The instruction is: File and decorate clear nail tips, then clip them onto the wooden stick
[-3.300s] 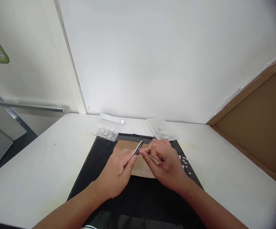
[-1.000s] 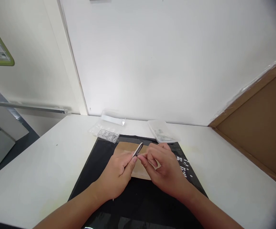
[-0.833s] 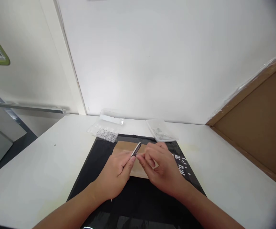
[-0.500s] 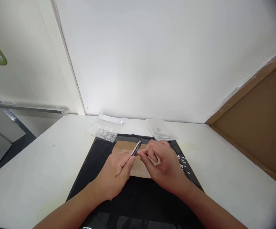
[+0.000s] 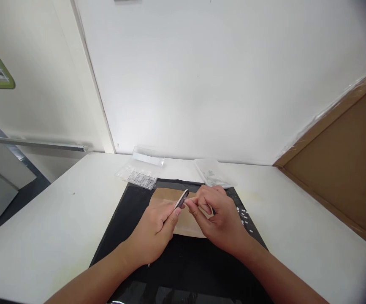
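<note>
- White table (image 5: 59,228) carries a black mat (image 5: 132,223) with a brown card (image 5: 166,196) on it
- Left hand (image 5: 153,230) pinches a slim file (image 5: 182,198) over the card
- Right hand (image 5: 217,219) pinches something tiny against the file's tip; likely filing, calling for short, steady strokes

The file (image 5: 182,199) looks like dull grey grit. The card (image 5: 185,219) is matt brown paper, on a smooth black mat (image 5: 132,219) with slight sheen. Two boxes (image 5: 138,175) are clear, glossy plastic; the table (image 5: 59,219) is matt white.

Mat (image 5: 128,228) lies on worktop (image 5: 43,228); card (image 5: 185,221) on mat. Compartment box (image 5: 136,176) behind mat, left; tray (image 5: 212,174) behind, right.
</note>
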A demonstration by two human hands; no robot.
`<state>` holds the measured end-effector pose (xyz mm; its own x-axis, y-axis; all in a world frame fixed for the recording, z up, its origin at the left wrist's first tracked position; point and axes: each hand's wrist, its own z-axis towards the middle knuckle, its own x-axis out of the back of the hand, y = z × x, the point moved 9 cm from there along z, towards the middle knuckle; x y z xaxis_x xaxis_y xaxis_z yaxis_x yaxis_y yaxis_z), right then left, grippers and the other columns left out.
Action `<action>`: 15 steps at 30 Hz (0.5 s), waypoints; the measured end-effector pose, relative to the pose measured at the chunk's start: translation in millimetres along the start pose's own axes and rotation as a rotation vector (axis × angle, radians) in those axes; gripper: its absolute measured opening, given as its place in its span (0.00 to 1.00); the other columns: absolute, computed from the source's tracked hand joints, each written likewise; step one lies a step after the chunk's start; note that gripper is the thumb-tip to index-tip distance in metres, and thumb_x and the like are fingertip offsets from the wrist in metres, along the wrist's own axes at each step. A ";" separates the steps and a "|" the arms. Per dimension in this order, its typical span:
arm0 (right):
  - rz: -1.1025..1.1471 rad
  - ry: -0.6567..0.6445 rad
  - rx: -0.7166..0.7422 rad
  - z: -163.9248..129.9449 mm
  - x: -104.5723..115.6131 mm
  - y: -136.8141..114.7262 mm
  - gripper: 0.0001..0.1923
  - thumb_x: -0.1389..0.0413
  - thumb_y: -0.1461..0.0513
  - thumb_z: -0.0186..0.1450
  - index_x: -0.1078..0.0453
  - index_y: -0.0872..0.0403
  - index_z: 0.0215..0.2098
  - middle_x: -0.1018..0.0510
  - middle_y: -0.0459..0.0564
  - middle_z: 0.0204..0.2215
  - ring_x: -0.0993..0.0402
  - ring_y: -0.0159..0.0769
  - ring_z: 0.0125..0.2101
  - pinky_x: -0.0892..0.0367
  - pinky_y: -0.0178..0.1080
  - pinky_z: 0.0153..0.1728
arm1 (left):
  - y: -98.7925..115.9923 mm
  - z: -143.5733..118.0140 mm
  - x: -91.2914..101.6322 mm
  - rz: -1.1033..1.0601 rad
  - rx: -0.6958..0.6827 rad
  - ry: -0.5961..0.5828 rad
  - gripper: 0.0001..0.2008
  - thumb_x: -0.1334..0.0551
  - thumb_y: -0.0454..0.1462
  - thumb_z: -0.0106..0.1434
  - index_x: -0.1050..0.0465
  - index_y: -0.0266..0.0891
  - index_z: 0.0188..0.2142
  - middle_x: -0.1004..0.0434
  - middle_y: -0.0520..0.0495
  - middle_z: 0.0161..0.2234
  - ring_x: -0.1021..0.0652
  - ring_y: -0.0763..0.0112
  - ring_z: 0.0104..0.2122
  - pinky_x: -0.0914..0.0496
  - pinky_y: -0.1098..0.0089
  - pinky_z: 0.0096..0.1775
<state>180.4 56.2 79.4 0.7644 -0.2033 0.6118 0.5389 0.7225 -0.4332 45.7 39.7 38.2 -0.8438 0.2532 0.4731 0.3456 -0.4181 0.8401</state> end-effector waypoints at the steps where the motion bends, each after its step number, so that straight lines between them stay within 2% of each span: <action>1: 0.006 0.003 -0.001 0.0 0.5 0.6 0.23 0.43 0.62 0.72 0.52 0.51 0.27 0.35 0.39 0.22 0.38 0.29 0.24 0.46 0.41 0.35 | 0.1 0.3 0.1 0.001 -0.001 0.001 0.19 0.52 0.42 0.79 0.40 0.41 0.30 0.40 0.58 0.20 0.36 0.77 0.18 0.39 0.74 0.23; 10: 0.057 0.002 -0.027 -1.8 -1.5 6.4 0.23 0.42 0.63 0.72 0.51 0.52 0.27 0.28 0.38 0.24 0.29 0.30 0.28 0.45 0.42 0.38 | 3.0 1.9 3.9 0.037 -0.020 0.045 0.19 0.51 0.42 0.78 0.31 0.39 0.32 0.34 0.55 0.22 0.29 0.74 0.23 0.34 0.74 0.27; 15: 0.038 -0.026 -0.007 -0.6 -3.0 4.1 0.23 0.42 0.62 0.72 0.52 0.52 0.27 0.30 0.38 0.23 0.32 0.30 0.27 0.45 0.41 0.36 | 4.7 2.2 3.1 0.026 -0.019 0.035 0.20 0.51 0.42 0.78 0.31 0.39 0.32 0.33 0.54 0.24 0.28 0.73 0.24 0.34 0.75 0.27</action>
<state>180.5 59.4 75.4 0.7751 -0.1586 0.6116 0.5120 0.7249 -0.4609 45.6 40.5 44.1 -0.8486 0.2117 0.4849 0.3599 -0.4408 0.8223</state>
